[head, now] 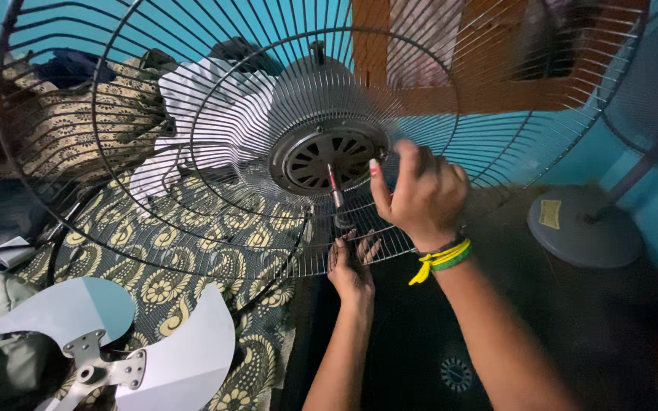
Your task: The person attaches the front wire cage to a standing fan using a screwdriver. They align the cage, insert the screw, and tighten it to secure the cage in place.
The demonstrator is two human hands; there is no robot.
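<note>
The wire fan guard [154, 152] runs past the top edge of the view, so its upper rim is cut off. The left hand [352, 266] sits behind the guard's lower wires, its fingers crossed by them, and whether it grips a wire cannot be told. The right hand [420, 194] is motion-blurred; it hides the lower end of the thin red-handled tool [334, 185] at the motor hub [329, 156]. Both forearms leave by the bottom edge. The metal fan blades [100, 350] are cut by the bottom-left corner. The second fan [584, 224] at the right is blurred, its head cropped by the right edge.
</note>
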